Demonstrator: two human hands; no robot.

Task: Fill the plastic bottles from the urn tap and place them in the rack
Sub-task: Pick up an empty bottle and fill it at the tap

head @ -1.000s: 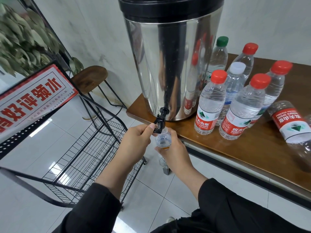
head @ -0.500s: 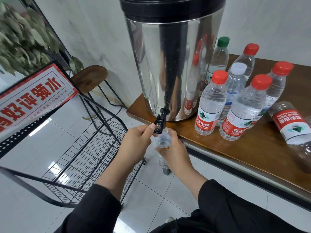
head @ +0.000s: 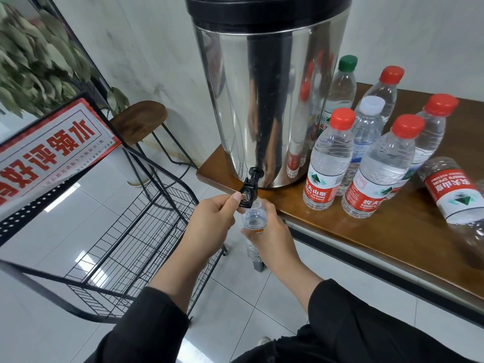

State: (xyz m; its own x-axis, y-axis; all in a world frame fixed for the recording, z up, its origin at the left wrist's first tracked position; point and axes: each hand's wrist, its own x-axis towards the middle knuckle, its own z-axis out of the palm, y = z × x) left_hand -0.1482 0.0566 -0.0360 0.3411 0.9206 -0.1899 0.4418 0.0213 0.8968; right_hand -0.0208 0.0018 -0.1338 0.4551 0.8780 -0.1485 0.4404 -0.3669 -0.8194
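Black tap (head: pixel 247 191) still pinched by left hand (head: pixel 209 226); clear bottle (head: pixel 254 218) still gripped under it by right hand (head: pixel 269 237). Nothing moved. Capped bottles (head: pixel 330 158) near urn (head: pixel 269 95); wire rack (head: pixel 125 247) left.

We see a tall polished steel urn (head: pixel 264 100), mirror-glossy, with a matt black plastic tap (head: pixel 248 189). Clear ribbed plastic bottles (head: pixel 330 158) stand on a smooth varnished brown wooden table (head: pixel 366 244). The black wire rack (head: pixel 125 247) looks matt; white floor tiles (head: pixel 65 226) shine.

Eight bottles (head: pixel 330 155), one urn (head: pixel 264 95), one rack (head: pixel 125 247), two hands (head: pixel 209 224).
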